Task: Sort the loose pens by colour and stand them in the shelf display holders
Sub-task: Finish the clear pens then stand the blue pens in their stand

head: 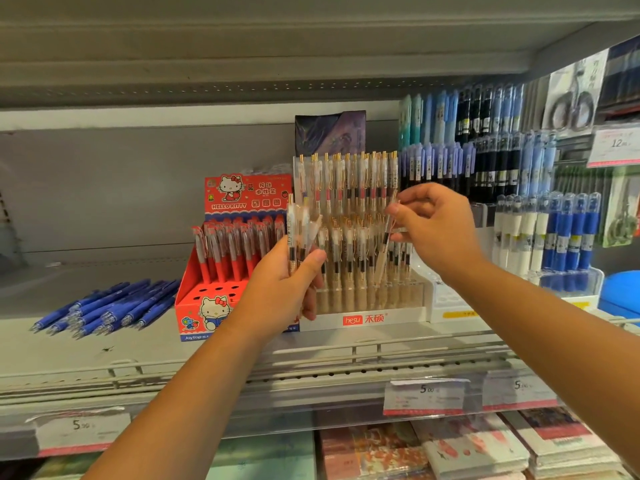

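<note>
Head view: loose blue pens (107,306) lie left on the shelf (69,344). My left hand (277,282) grips a bundle of clear pens (297,230) mid-barrel; they are likely light, stiff and slippery. My right hand (436,230) pinches one pen (382,251) near its top, before the hesu holder (363,318).

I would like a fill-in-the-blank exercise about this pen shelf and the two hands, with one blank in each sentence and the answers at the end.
1. The left hand grips a bundle of clear pens, while the right hand pinches only ____ pen.
2. The loose pens lying flat on the shelf are ____ in colour.
3. The Hello Kitty box stands to the ____ of the hesu holder.

Missing words: one; blue; left.
</note>
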The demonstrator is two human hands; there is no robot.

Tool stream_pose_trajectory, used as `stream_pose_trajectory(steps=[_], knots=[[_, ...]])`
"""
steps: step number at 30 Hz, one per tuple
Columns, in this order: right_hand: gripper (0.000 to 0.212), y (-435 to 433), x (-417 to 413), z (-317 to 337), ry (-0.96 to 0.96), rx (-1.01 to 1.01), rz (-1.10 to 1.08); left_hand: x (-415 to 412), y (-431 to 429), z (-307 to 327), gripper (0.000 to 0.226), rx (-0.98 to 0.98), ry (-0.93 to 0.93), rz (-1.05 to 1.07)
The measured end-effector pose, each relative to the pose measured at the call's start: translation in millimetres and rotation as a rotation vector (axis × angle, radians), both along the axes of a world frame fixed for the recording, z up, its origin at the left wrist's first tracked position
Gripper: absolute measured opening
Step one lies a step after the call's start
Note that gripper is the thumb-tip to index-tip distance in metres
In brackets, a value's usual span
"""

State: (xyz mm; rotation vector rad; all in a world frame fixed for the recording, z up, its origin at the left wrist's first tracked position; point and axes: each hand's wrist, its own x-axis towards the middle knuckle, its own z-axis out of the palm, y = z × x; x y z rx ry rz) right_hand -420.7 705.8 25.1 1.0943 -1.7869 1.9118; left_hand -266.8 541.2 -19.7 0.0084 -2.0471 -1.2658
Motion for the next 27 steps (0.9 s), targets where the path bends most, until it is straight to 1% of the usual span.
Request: stream_pose_trajectory(steps=[3, 7, 9, 12, 14, 16, 19, 21, 23, 24, 26, 27], knots=[[0.015, -2, -1, -7, 0.026, 0.056, 0.022, 0, 0, 0, 0.011, -0.01, 0.013, 0.02], [0.016, -8, 1, -16, 0.072, 0.206, 0.028, 0, 1, 0, 0.012, 0.027, 0.035, 0.014], [0.015, -8, 1, -18, 0.072, 0.228, 0.017, 0, 0, 0, 0.013, 0.021, 0.03, 0.039], [0.015, -6, 2, -18, 0.123, 0.256, -0.041, 0, 0, 0, 0.013, 0.024, 0.022, 0.054], [0.012, -3, 2, -17, 0.127, 0.271, -0.054, -1, 1, 0, 0.012, 0.046, 0.026, 0.033], [0.01, -1, 3, -16, 0.113, 0.282, -0.052, 0, 3, 2, 0.012, 0.112, 0.035, -0.03], [0.012, 1, 3, -14, 0.14, 0.319, -0.114, 1, 7, 3, 0.018, 0.181, 0.041, -0.117], [0.014, -2, 6, -16, 0.123, 0.264, -0.173, 3, 7, 3, 0.017, 0.211, 0.033, -0.15], [0.014, -5, 13, -20, 0.049, 0.123, -0.177, 4, 6, 3, 0.019, 0.234, 0.001, -0.183], [0.012, -6, 19, -20, 0.044, 0.06, -0.165, 4, 5, 3, 0.022, 0.229, -0.011, -0.192], [0.009, -8, 32, -18, 0.104, 0.008, -0.097, 5, 3, 3, 0.03, 0.195, -0.024, -0.193], [0.009, -9, 40, -16, 0.15, 0.027, -0.041, 5, 3, 3, 0.035, 0.175, -0.029, -0.192]])
